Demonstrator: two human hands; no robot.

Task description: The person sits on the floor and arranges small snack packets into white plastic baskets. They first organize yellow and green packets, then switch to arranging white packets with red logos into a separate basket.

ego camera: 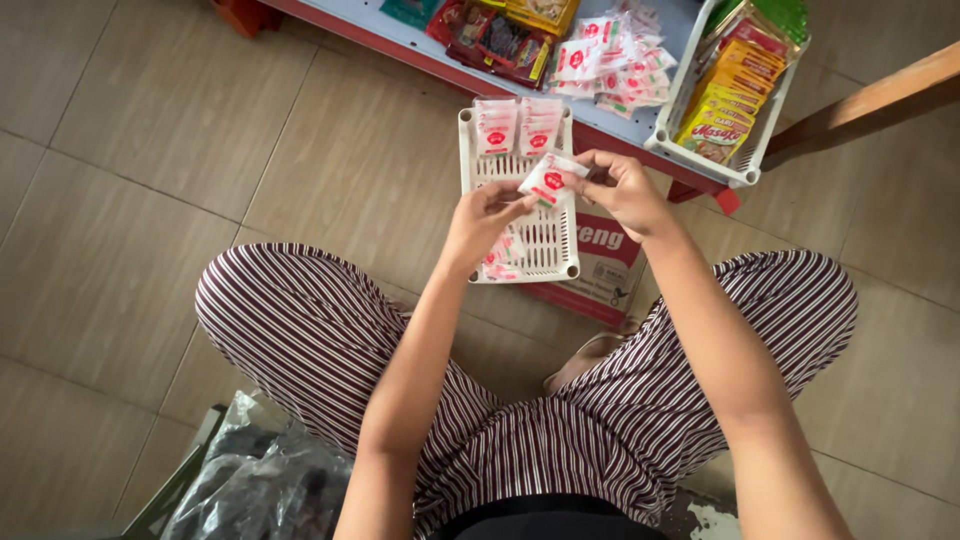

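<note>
I hold a small white sachet (550, 180) with a red mark between both hands, above a white slotted plastic basket (545, 240). My left hand (480, 222) pinches its lower left corner. My right hand (622, 188) grips its right end. Two stacks of like sachets (518, 125) lie at the basket's far end, and more sachets (503, 258) sit under my left hand at its near end. I sit on the floor in striped trousers with my knees spread.
A low shelf (400, 40) ahead carries a loose pile of sachets (620, 60), dark red packets (495, 40) and a white basket (745, 95) of yellow packets. A printed carton (600, 270) lies under the basket. A clear plastic bag (260, 480) rests by my left thigh.
</note>
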